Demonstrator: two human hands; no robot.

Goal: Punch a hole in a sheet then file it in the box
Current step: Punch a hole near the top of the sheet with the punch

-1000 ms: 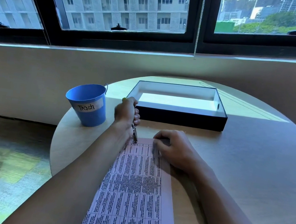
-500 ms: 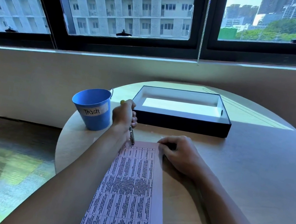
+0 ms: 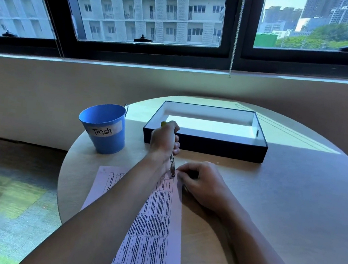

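Observation:
A pale pink sheet (image 3: 153,229) printed with a table of text lies on the round table, running from the near edge toward the middle. My left hand (image 3: 164,140) grips a hand-held hole punch (image 3: 172,167) with yellow-green handles; its metal jaws sit at the sheet's top right corner. My right hand (image 3: 200,183), fingers curled, pinches that corner right beside the jaws. Behind the hands stands the open black box (image 3: 204,145) with a white interior. My left forearm hides the middle of the sheet.
A blue bucket (image 3: 105,128) labelled "Trash" stands at the table's left edge, near my left hand. The round wooden table (image 3: 292,202) ends close to a wall under the windows. Carpeted floor lies to the left.
The punch's jaws and my right hand have shifted from the sheet's top middle to its top right corner. More of the sheet's left top corner now shows.

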